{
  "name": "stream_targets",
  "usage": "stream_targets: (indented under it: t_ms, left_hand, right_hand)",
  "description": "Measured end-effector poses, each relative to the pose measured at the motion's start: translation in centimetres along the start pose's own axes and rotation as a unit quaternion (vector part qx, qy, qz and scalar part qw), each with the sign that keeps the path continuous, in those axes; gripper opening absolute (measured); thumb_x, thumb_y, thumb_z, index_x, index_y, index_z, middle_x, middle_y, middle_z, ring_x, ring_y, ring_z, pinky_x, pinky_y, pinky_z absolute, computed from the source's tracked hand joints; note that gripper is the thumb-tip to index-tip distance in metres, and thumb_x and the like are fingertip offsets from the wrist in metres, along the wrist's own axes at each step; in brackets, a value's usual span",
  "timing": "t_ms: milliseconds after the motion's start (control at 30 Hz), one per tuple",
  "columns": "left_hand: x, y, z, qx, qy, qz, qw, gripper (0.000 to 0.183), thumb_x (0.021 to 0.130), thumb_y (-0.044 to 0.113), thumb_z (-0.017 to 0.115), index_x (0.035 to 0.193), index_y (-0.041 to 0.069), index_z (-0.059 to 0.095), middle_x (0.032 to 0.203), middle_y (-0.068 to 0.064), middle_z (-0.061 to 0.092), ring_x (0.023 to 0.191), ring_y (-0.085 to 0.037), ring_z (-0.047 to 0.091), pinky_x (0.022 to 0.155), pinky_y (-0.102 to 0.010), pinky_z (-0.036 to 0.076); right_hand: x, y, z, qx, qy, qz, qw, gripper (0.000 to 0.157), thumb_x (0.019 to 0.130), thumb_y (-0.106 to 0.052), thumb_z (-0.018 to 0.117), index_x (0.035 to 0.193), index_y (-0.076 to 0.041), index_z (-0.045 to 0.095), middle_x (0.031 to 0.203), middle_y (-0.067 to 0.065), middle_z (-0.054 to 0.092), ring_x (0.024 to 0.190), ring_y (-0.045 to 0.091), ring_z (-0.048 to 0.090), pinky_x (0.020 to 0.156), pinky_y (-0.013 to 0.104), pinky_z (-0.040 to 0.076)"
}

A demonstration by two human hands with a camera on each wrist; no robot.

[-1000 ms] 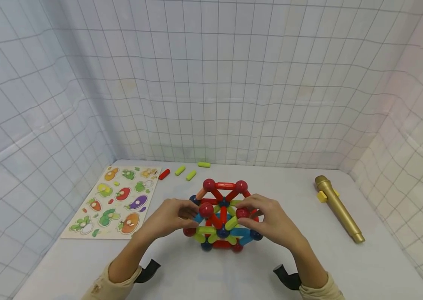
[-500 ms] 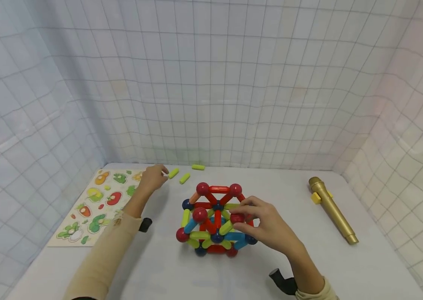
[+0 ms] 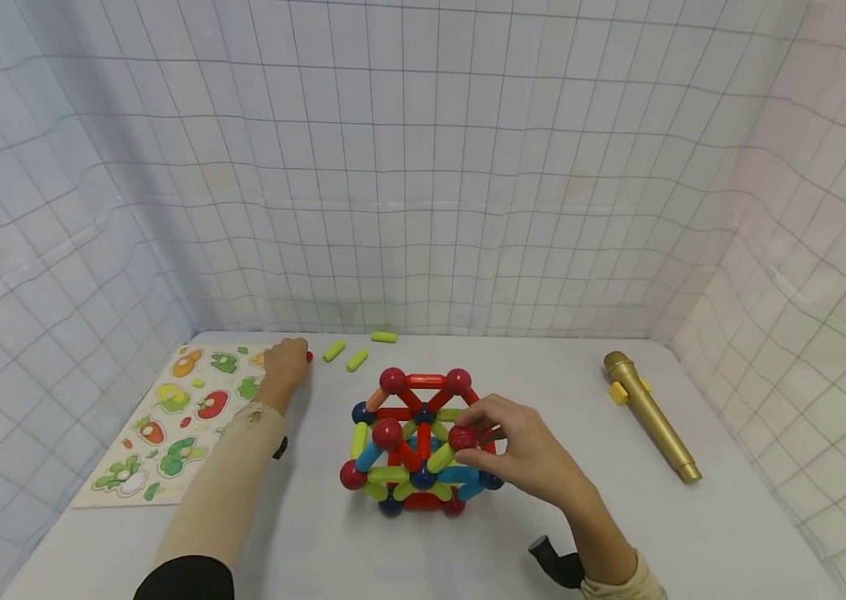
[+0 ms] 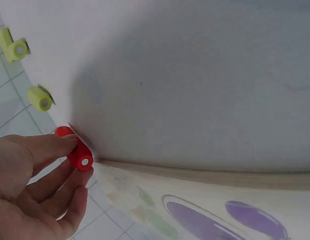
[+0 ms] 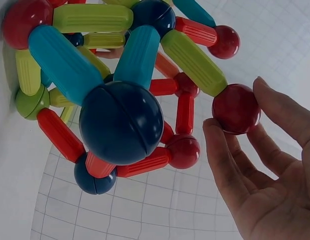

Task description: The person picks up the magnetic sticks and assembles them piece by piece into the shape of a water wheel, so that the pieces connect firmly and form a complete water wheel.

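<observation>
At the board's far right corner, my left hand has thumb and fingers about a red magnetic rod, seen closely in the left wrist view. My right hand holds a red ball between thumb and fingertips. That ball sits on the end of a yellow-green rod, part of a structure of coloured rods and balls standing on the table. A large dark blue ball is nearest the right wrist camera. The palm side of my left hand is hidden in the head view.
Several yellow-green rods lie at the back of the table. A vegetable puzzle board is at the left. A gold toy microphone lies at the right. Grid-patterned cloth walls enclose the back and sides.
My left hand has left the structure, reached to the back left and taken the loose red rod. My right hand stays at the same red ball. The head view has shifted slightly.
</observation>
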State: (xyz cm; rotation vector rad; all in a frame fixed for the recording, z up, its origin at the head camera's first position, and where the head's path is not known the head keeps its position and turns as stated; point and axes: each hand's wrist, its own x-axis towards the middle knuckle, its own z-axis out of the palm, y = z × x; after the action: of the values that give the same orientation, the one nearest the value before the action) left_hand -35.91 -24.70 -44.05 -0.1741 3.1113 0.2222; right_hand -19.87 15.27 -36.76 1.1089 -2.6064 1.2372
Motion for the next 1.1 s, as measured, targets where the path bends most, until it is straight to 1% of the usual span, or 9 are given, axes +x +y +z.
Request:
stream_targets:
  t_ms: [133, 200, 367, 400, 567, 700, 867, 1000, 1100]
  left_hand:
    - [-1.3, 0.0, -1.8, -0.084, 0.025, 0.001, 0.9962, 0.03, 0.09, 0.006, 0.058, 0.115, -0.01, 0.062, 0.109, -0.03, 0.066, 0.095, -0.044, 0.065, 0.077, -0.05, 0.054]
    - [-2.8, 0.7, -3.7, -0.158, 0.043, 0.008, 0.9865, 0.036, 0.09, 0.007, 0.06, 0.122, -0.009, 0.059, 0.115, -0.029, 0.065, 0.101, -0.043, 0.064, 0.089, -0.052, 0.051]
    - [-8.4, 4.7, -8.8, -0.271, 0.065, 0.079, 0.957, 0.041, 0.092, 0.016, 0.066, 0.127, -0.002, 0.059, 0.118, -0.024, 0.067, 0.11, -0.039, 0.064, 0.095, -0.051, 0.051]
    - [-9.7, 5.7, -9.5, -0.278, 0.064, 0.1, 0.9531, 0.04, 0.091, 0.017, 0.067, 0.126, -0.001, 0.06, 0.117, -0.022, 0.068, 0.108, -0.036, 0.065, 0.088, -0.048, 0.055]
    - [-16.1, 10.2, -11.3, -0.27, 0.051, 0.214, 0.9375, 0.035, 0.088, 0.021, 0.072, 0.12, 0.008, 0.067, 0.106, -0.008, 0.074, 0.097, -0.024, 0.071, 0.081, -0.038, 0.059]
    - [-19.3, 13.4, -11.0, -0.239, 0.047, 0.28, 0.9284, 0.033, 0.086, 0.02, 0.074, 0.119, 0.013, 0.069, 0.103, -0.001, 0.075, 0.094, -0.016, 0.07, 0.082, -0.033, 0.058]
    - [-20.7, 15.6, -10.0, -0.177, 0.065, 0.317, 0.9295, 0.036, 0.082, 0.014, 0.078, 0.117, 0.011, 0.07, 0.101, -0.002, 0.075, 0.092, -0.017, 0.068, 0.076, -0.027, 0.059]
    - [-20.6, 16.0, -9.5, -0.141, 0.061, 0.301, 0.9412, 0.035, 0.081, 0.014, 0.079, 0.115, 0.012, 0.071, 0.1, -0.002, 0.075, 0.089, -0.016, 0.067, 0.075, -0.027, 0.059]
    - [-20.5, 16.1, -9.3, -0.123, 0.035, 0.292, 0.948, 0.033, 0.083, 0.014, 0.077, 0.115, 0.011, 0.071, 0.103, -0.003, 0.074, 0.09, -0.017, 0.066, 0.074, -0.028, 0.059]
  right_hand:
    - [0.1, 0.0, -0.1, 0.002, -0.001, -0.002, 1.0, 0.033, 0.082, -0.023, 0.078, 0.111, -0.018, 0.064, 0.104, -0.005, 0.066, 0.09, 0.009, 0.066, 0.081, 0.023, 0.056]
    - [0.2, 0.0, -0.1, 0.001, 0.001, -0.003, 1.0, 0.033, 0.082, -0.023, 0.079, 0.112, -0.018, 0.064, 0.104, -0.005, 0.066, 0.09, 0.009, 0.066, 0.081, 0.024, 0.057]
    - [0.2, 0.0, -0.1, 0.001, 0.004, 0.001, 1.0, 0.032, 0.082, -0.023, 0.078, 0.111, -0.019, 0.065, 0.104, -0.006, 0.066, 0.091, 0.009, 0.066, 0.081, 0.027, 0.058]
    - [0.2, 0.0, -0.1, 0.001, 0.004, 0.003, 1.0, 0.032, 0.082, -0.023, 0.078, 0.112, -0.02, 0.065, 0.104, -0.006, 0.066, 0.091, 0.008, 0.066, 0.081, 0.027, 0.058]
    - [0.1, 0.0, 0.2, 0.01, 0.002, 0.002, 1.0, 0.031, 0.083, -0.025, 0.077, 0.111, -0.019, 0.065, 0.103, -0.005, 0.066, 0.091, 0.009, 0.067, 0.081, 0.026, 0.057]
    - [-0.1, 0.2, 0.2, 0.016, 0.002, -0.005, 1.0, 0.031, 0.083, -0.025, 0.077, 0.111, -0.018, 0.065, 0.103, -0.005, 0.067, 0.09, 0.01, 0.067, 0.081, 0.029, 0.058]
    - [-0.1, 0.2, 0.1, 0.015, 0.005, -0.008, 1.0, 0.032, 0.082, -0.024, 0.078, 0.111, -0.017, 0.065, 0.104, -0.004, 0.067, 0.09, 0.011, 0.068, 0.081, 0.031, 0.058]
    - [0.0, 0.0, 0.1, 0.016, 0.003, -0.005, 1.0, 0.033, 0.082, -0.023, 0.078, 0.112, -0.016, 0.065, 0.104, -0.003, 0.067, 0.091, 0.011, 0.068, 0.081, 0.029, 0.058]
    - [0.0, -0.1, 0.1, 0.017, 0.0, 0.0, 1.0, 0.035, 0.082, -0.023, 0.078, 0.113, -0.015, 0.064, 0.105, -0.003, 0.067, 0.091, 0.011, 0.068, 0.082, 0.027, 0.057]
